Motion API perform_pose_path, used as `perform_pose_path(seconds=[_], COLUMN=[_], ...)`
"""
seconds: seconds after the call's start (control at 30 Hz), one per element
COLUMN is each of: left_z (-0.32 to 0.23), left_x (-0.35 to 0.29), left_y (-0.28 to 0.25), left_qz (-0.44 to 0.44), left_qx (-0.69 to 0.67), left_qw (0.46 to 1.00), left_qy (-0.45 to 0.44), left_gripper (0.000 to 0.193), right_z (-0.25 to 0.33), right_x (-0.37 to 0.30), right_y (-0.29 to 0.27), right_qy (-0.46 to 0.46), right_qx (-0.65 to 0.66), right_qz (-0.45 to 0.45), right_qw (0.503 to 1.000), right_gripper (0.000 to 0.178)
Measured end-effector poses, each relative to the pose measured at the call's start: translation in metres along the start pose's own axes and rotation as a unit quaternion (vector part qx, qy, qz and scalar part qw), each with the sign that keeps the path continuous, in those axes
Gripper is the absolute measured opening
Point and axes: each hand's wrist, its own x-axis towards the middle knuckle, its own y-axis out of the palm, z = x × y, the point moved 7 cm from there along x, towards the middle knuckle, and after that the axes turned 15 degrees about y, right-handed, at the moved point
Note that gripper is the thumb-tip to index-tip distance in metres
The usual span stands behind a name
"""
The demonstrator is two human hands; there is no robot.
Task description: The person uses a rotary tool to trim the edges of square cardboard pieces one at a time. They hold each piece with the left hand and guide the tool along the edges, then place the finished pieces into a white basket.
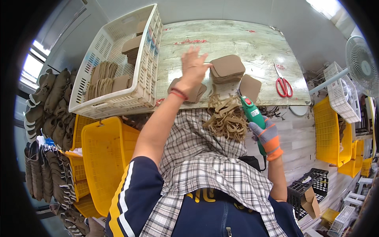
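Note:
Bare and with fingers spread, my left hand (192,66) is over the table, between two piles of brown cut pieces. Its fingertips are slightly blurred, and it seems to hold nothing. Beside its thumb stands a neat stack of rounded brown pieces (227,68); a smaller loose pile (194,94) lies partly under my wrist. My right hand (268,136), in a grey and orange glove, grips green electric scissors (252,111) with a red button. The tool's tip points at a single brown piece (250,87) at the table's near edge. Tangled tan offcut strips (226,120) lie on my lap.
At the left a white crate (144,89) holds several stacks of brown pieces. Red-handled scissors (283,87) lie on the table's right. A yellow bin (100,158) stands left of my lap, beside hanging brown shoes (57,93). A fan (361,65) stands at right.

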Motion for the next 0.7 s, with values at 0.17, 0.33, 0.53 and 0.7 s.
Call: perform_pose_path(seconds=[0.17, 0.33, 0.53, 0.7], left_z=[-0.026, -0.039, -0.028, -0.058], left_x=[0.035, 0.039, 0.034, 0.015], left_y=[0.048, 0.029, 0.016, -0.018], left_qz=[0.158, -0.003, -0.013, -0.318], left_qx=[-0.045, -0.089, -0.428, -0.740], left_qw=[0.985, 0.996, 0.880, 0.497], left_qy=[-0.044, -0.024, -0.205, -0.323], left_gripper=[0.054, 0.041, 0.030, 0.022], right_z=[0.003, -0.002, 0.008, 0.042], right_x=[-0.003, -0.001, -0.006, -0.016], right_y=[-0.001, -0.004, -0.005, -0.002], right_qy=[-0.009, 0.002, -0.003, -0.049], right_qx=[-0.020, 0.022, 0.032, 0.052], right_qz=[-0.033, -0.027, -0.025, -0.057], right_qw=[0.999, 0.999, 0.999, 0.996], right_gripper=[0.043, 0.047, 0.042, 0.040])
